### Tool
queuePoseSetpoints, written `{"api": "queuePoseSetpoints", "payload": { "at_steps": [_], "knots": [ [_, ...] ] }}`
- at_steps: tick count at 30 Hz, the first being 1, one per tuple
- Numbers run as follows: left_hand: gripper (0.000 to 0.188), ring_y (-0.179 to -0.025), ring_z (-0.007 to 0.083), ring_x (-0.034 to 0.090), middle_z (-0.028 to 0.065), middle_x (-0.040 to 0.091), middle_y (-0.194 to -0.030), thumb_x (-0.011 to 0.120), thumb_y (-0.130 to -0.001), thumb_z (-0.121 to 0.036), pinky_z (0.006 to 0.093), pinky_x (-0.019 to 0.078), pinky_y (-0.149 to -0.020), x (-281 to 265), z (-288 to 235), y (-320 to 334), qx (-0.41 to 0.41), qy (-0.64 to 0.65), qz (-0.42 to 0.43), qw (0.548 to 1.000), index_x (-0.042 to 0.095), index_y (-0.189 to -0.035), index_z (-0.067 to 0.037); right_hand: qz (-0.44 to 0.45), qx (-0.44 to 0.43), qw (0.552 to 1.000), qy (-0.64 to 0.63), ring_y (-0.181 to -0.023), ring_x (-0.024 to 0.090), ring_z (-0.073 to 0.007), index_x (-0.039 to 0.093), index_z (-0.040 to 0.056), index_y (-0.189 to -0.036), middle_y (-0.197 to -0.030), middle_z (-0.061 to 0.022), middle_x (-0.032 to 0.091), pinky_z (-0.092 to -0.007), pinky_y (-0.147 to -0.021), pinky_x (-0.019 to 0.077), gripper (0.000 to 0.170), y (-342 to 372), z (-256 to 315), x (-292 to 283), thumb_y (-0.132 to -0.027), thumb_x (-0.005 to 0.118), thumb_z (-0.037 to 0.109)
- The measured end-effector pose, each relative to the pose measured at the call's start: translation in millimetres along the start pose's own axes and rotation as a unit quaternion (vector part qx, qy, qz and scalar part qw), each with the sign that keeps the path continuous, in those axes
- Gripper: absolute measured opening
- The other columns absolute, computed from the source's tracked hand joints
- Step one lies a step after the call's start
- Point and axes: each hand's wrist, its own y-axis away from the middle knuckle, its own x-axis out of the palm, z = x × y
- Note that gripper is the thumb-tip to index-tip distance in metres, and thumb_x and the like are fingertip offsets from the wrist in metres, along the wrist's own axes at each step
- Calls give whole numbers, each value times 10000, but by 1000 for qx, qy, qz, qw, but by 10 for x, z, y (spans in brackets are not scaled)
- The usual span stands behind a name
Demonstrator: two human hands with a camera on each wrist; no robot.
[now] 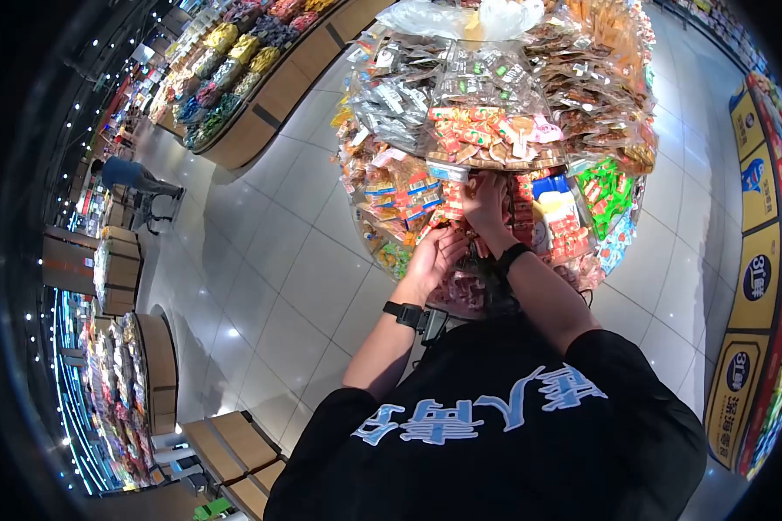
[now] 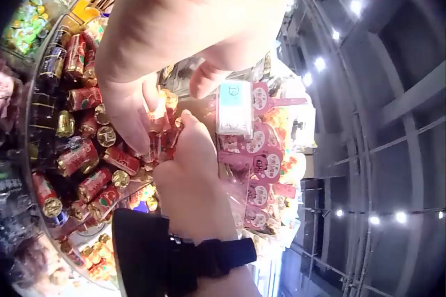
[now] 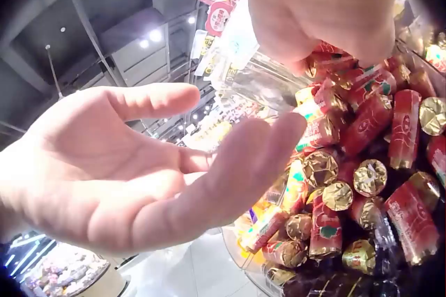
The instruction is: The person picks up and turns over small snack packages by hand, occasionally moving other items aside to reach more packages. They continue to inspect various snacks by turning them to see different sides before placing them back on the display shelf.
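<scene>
The person in the black top (image 1: 460,391) is bending both arms in over a heap of sweets. The left hand (image 1: 434,258) is lying loose and released, its palm showing and its fingers gently curved, the fingertips coming right up beside the red-and-gold wrapped rolls (image 3: 366,126). Those rolls are sitting heaped under and around both hands. Just beyond the left, the right hand (image 1: 487,204) is dipping its bent fingers in among the rolls; I cannot tell whether it is grasping one. Black straps are circling both wrists. Pink tags (image 2: 261,165) are standing near the hands, beside a white card with a blue label (image 2: 235,95). Farther ahead of the hands, orange-red packets (image 1: 478,130) are filling a higher level, while green packets (image 1: 606,193) are lying off to their right. Well away to the left, somebody in blue (image 1: 123,174) is standing at a trolley.
</scene>
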Motion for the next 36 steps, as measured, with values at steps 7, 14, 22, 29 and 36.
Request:
{"api": "queuePoseSetpoints", "payload": {
  "at_steps": [7, 14, 22, 29, 36],
  "knots": [
    [296, -1074, 294, 605, 146, 637, -1081, 488, -950, -221, 419, 461, -1015, -48, 141, -244, -10, -7, -13, 1000, 572, -1091, 26, 34, -40, 997, -65, -1068, 515, -404, 544, 35, -1119, -1138, -219, 513, -464, -895, 446, 383, -18, -54, -226, -804, 722, 163],
    [347, -1084, 284, 597, 147, 617, -1140, 520, -933, -252, 411, 458, -1011, -28, 125, -202, -11, -18, -11, 1000, 562, -1156, 10, 61, 28, 984, -163, -912, 612, -325, 530, 21, -1132, -1089, -165, 566, -406, -778, 503, 411, 4, -195, -614, -796, 734, 140],
    [297, -1040, 280, 621, 126, 664, -1026, 495, -951, -231, 414, 461, -1005, 23, 134, -121, -17, -26, -26, 999, 589, -1088, 14, 37, 37, 995, -83, -821, 701, -241, 581, 1, -1034, -868, -116, 723, -353, -737, 539, 385, -190, -306, -514, -780, 790, 202],
    [265, -1074, 294, 629, 146, 674, -1051, 484, -961, -210, 427, 473, -1011, -8, 80, -4, -17, 3, -20, 1000, 585, -1048, 18, 32, 85, 987, -133, -838, 665, -293, 596, 15, -959, -922, -119, 692, -405, -779, 517, 346, -255, -248, -466, -747, 804, 192],
    [271, -1035, 280, 650, 154, 674, -1068, 498, -958, -213, 402, 506, -971, -91, 124, 41, -23, 11, -25, 999, 586, -1064, 21, 64, 6, 995, -78, -1065, 571, -371, 571, 3, -1110, -1238, -199, 552, -453, -904, 474, 333, -138, -431, -308, -830, 686, 142]
  ]
}}
